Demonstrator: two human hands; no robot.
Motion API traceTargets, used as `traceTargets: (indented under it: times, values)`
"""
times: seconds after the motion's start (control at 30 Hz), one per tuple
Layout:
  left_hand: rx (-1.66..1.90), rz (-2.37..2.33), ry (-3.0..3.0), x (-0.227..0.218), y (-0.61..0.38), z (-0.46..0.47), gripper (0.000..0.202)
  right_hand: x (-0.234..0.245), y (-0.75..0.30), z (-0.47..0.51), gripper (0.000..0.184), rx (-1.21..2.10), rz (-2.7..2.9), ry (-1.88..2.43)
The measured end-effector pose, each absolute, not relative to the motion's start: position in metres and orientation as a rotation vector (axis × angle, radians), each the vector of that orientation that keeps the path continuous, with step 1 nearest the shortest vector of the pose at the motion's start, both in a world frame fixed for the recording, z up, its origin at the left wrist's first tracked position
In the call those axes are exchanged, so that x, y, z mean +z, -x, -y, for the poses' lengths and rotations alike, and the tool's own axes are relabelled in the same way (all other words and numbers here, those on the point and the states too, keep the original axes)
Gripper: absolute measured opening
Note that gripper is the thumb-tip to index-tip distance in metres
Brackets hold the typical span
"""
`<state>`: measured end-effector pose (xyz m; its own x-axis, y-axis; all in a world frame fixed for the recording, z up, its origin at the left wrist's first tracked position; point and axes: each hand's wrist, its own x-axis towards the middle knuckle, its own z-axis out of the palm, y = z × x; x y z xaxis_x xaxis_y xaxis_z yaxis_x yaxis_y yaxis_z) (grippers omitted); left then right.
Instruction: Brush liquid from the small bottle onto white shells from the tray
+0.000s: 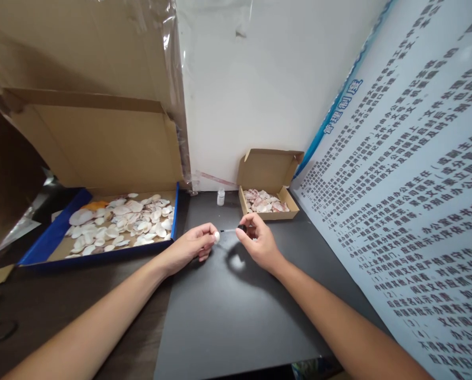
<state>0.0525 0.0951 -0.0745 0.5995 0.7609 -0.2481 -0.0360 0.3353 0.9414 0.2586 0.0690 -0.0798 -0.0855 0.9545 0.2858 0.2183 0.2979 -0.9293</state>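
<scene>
- Left fingers first: thumb and index pinch a small white shell point(217, 237) at the fingertips, the other fingers curled loosely beneath.
- Across from them, the right thumb and fingers grip the black cap of an applicator point(241, 228), its thin stem pointing left, the dark tip right beside the shell (touching or a hair apart, I can't tell).
- Left hand point(196, 243) turned inward, its forearm slanting up from the lower left corner; right hand point(259, 243) mirrors it, wrist bent in, forearm rising from the lower right.
- Both hands are held above the dark mat point(220, 327), a shadow falling between them.
- Beyond, a little white-labelled bottle point(220, 197) stands upright near the wall.
- Out left, a blue-sided box point(101, 258), lid up, spreads pale shells point(128, 219); back right, a small cardboard box point(273, 215) holds reddish ones.
</scene>
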Motion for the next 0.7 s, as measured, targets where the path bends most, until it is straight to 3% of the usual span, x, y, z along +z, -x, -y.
traceTargets:
  times: [0.7]
  values:
    - [0.618, -0.779, -1.124, -0.0732, -0.0518, -0.0916, 0.028, -0.0721, -0.2556, -0.0649, 0.016, 0.9, 1.59, 1.122]
